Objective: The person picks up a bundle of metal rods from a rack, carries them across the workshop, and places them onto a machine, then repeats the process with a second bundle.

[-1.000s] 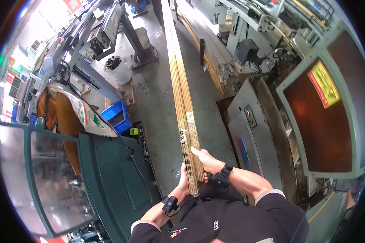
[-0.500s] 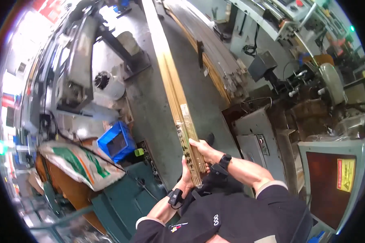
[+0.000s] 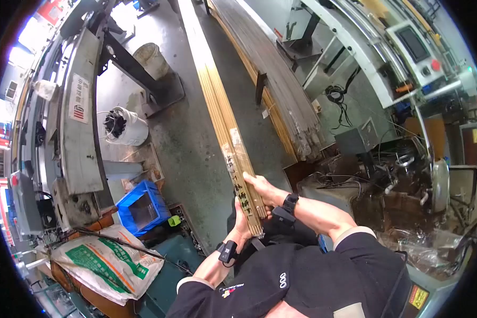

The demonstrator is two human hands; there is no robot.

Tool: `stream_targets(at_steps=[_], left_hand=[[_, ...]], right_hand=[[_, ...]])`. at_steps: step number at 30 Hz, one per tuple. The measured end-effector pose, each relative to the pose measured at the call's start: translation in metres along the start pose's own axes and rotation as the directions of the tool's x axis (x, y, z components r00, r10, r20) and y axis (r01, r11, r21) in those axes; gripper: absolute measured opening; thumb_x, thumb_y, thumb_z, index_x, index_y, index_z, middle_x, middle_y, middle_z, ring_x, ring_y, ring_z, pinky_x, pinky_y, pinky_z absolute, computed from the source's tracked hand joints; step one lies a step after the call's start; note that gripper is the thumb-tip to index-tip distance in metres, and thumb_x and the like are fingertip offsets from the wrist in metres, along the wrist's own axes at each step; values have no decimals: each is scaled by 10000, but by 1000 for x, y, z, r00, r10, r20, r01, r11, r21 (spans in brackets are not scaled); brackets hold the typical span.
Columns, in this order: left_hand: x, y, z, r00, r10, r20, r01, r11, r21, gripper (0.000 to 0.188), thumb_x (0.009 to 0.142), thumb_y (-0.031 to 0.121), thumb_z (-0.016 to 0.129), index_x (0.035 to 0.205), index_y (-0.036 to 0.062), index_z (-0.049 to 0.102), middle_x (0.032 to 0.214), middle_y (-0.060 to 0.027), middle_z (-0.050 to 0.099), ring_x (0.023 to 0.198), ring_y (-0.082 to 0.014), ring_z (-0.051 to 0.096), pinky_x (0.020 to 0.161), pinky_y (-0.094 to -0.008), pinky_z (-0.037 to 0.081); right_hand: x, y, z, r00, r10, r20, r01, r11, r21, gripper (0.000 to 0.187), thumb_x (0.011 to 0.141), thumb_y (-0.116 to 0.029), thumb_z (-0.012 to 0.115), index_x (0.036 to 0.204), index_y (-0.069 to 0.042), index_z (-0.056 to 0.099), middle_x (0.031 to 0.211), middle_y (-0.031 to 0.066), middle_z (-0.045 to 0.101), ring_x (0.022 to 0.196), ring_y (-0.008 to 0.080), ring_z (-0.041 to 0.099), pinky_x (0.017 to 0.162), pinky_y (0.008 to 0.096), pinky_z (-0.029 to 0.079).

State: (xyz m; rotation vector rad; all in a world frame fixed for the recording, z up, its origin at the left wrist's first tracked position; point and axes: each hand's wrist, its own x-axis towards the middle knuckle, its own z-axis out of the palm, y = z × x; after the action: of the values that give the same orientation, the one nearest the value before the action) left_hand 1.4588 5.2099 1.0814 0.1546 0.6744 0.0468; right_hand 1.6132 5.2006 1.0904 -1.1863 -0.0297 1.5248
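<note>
A long bundle of brass-coloured rods (image 3: 220,108) runs from my waist away toward the far end of the aisle. Clear wrap and dark handwritten marks cover its near end. My left hand (image 3: 241,221) grips the bundle from the left, close to that end, with its thumb along the side. From the right, my right hand (image 3: 263,193) closes around it slightly farther along, thumb on top and fingers curled beneath. Both hands wear a black device strapped at the wrist. The undersides of the rods and most fingertips are hidden.
On the right, grey bars (image 3: 281,79) lie on a rack beside a machine with a control panel (image 3: 412,45). At left are a long machine (image 3: 82,116), a white bucket (image 3: 130,129), a blue crate (image 3: 141,208) and a white-green sack (image 3: 108,259).
The view has swung, so the machines and the crate sit differently in it. Both hands keep their hold on the bundle, whose near end appears slightly higher.
</note>
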Motion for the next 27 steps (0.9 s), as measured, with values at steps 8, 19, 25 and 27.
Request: stream_targets(at_steps=[8, 19, 25, 27], left_hand=[[113, 153, 60, 999, 2, -53, 4, 994, 105, 1058, 790, 929, 188, 1330, 94, 551, 1112, -95, 685, 915, -223, 690, 629, -301, 572], [235, 184, 227, 967, -133, -217, 142, 989, 29, 1024, 805, 901, 184, 1323, 93, 541, 1083, -122, 678, 837, -290, 699, 688, -370, 597], [281, 198, 262, 993, -27, -115, 32, 998, 49, 971, 814, 865, 330, 1371, 90, 510, 1242, -131, 638, 830, -233, 672, 722, -373, 587], [288, 210, 259, 994, -107, -16, 107, 994, 9, 1007, 813, 842, 407, 1427, 45, 461, 1346, -169, 592, 817, -198, 676, 725, -347, 585]], right_hand=[[132, -149, -6, 997, 80, -17, -79, 996, 44, 541, 992, -479, 567, 1160, 35, 607, 971, 125, 689, 834, 210, 660, 736, 394, 555], [145, -342, -104, 972, 233, 25, -234, 966, 113, 529, 997, -482, 552, 1176, 9, 637, 1028, 106, 694, 890, 218, 671, 769, 408, 560], [167, -397, -160, 961, 273, -50, -274, 962, -7, 518, 968, -454, 623, 1172, 22, 621, 1008, 117, 696, 858, 219, 678, 737, 386, 566], [173, -414, -181, 946, 291, -145, -301, 952, -55, 378, 916, -406, 713, 971, -36, 660, 820, 77, 677, 735, 162, 658, 625, 334, 556]])
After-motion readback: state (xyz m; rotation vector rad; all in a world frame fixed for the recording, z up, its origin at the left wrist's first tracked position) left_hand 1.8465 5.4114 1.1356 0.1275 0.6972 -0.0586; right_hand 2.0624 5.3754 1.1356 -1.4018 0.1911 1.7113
